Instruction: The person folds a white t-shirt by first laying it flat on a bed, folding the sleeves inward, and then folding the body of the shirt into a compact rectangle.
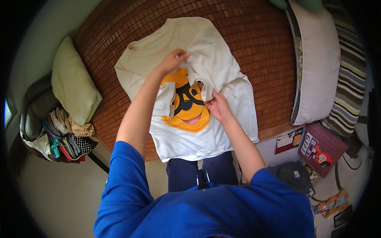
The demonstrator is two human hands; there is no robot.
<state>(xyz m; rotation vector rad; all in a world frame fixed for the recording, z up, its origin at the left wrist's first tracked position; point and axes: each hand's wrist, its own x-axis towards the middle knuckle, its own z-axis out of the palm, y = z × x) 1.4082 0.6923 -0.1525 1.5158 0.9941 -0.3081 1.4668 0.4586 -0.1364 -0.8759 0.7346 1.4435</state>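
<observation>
A white T-shirt (235,101) with a yellow cartoon face lies spread on a brown tile mat (253,44), its neckline away from me and its hem near my legs. Both short sleeves are folded inward over the front. My left hand (175,61) is over the upper chest, beside the fold of the right-hand sleeve; its fingers are curled, and whether they pinch cloth is unclear. My right hand (218,107) has thumb and fingers at the cuff of the right-hand sleeve (207,89), holding its edge.
A pale green pillow (74,83) lies at the mat's left edge, beside a container of folded clothes (65,145). On the right are a long whitish cushion (318,65) and a striped textile (345,74). A maroon checked bag (323,148) and a dark round object (293,177) stand at lower right.
</observation>
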